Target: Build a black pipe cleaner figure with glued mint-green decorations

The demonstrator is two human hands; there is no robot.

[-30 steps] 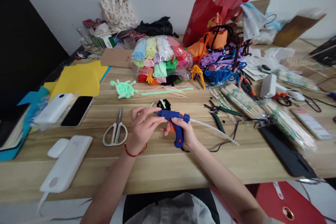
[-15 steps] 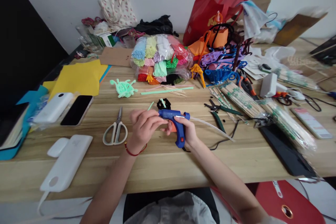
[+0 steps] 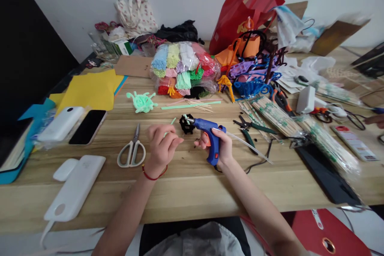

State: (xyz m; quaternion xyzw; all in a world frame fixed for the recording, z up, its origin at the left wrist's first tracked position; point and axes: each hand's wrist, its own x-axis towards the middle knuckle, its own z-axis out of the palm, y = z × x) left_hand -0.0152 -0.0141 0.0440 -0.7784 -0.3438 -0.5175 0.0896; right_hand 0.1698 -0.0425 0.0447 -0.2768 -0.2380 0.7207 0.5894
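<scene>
My right hand [image 3: 221,144] grips a blue hot glue gun [image 3: 210,130], fingers by its orange trigger. A clear glue stick [image 3: 249,144] sticks out of its back end. The nozzle points left, close to a small black openwork piece [image 3: 186,124] with a light green bit in it; whether they touch I cannot tell. My left hand [image 3: 162,146] is closed, fingers curled and thumb pressed in. A short green strip [image 3: 173,121] shows just behind it; whether it is held is unclear. White-handled scissors [image 3: 132,152] lie to its left.
A green fuzzy turtle-like shape [image 3: 142,102], thin sticks [image 3: 202,107] and a bag of coloured pipe cleaners [image 3: 184,68] lie farther back. Pliers [image 3: 247,128] and the gun's cord lie right. Phone [image 3: 88,127] and white power bank [image 3: 76,188] lie left. Another person's hand [image 3: 375,120] shows at right.
The glue gun has moved right, away from my left hand, and its nozzle now shows near the black piece. Another person's hand has come in at the right edge.
</scene>
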